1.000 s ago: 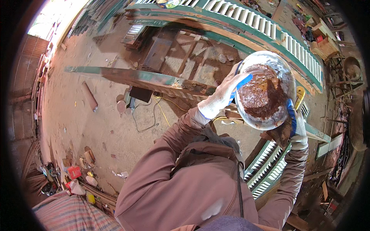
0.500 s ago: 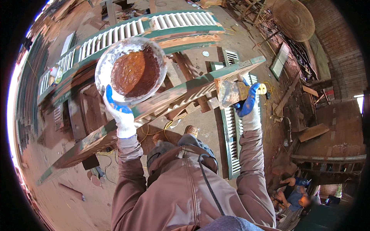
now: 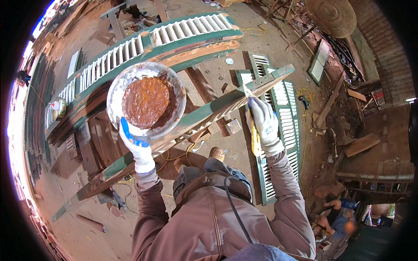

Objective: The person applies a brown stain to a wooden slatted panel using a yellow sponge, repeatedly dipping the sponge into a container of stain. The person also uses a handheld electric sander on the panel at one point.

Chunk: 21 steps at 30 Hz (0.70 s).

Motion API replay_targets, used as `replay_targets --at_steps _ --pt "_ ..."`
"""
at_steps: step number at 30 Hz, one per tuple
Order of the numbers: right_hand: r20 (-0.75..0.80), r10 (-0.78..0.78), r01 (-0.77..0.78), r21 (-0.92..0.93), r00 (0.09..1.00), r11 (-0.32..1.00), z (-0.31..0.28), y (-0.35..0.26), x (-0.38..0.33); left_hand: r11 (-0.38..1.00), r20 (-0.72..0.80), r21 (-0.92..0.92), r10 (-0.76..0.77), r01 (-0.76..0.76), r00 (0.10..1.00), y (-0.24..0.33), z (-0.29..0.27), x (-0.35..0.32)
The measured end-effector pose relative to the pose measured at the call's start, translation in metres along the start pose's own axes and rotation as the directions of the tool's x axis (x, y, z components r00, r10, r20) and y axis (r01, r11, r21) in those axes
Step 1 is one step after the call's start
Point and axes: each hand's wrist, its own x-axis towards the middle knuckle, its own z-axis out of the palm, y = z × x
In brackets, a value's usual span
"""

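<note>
My left hand, in a white and blue glove, holds up a clear plastic bowl filled with reddish-brown paste. In my gloved right hand is a yellow-handled putty knife, whose blade tip rests on the top edge of a green louvred shutter. That shutter stands tilted across the view in front of me. I wear a brown jacket, and a black cable runs down its front.
A long green and white shutter lies on supports behind. Another green shutter lies flat on the dirt floor at right. Wood offcuts, a yellow cord and stacked frames surround me. A person crouches at lower right.
The view has swung round. The bowl has stayed in my left hand, and my right hand has moved the putty knife onto the green shutter's edge.
</note>
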Motion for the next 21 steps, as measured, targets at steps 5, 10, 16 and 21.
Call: replay_targets --at_steps 5,10,16,21 --pt "0.204 -0.265 0.295 -0.137 0.943 0.946 0.006 0.029 0.010 0.992 -0.012 -0.113 -0.053 0.052 0.999 0.000 0.002 -0.001" --pt "0.226 -0.356 0.372 -0.030 0.907 0.928 0.012 0.063 0.014 1.000 -0.029 0.014 -0.005 0.005 1.000 -0.002 0.000 -0.002" --pt "0.339 -0.430 0.406 0.142 0.837 0.903 0.013 0.079 0.024 0.999 0.018 0.054 0.000 -0.001 1.000 0.003 -0.003 0.003" --pt "0.389 -0.465 0.370 0.297 0.795 0.880 -0.007 0.075 0.046 0.991 -0.042 -0.066 -0.122 0.119 0.992 0.009 -0.003 0.002"
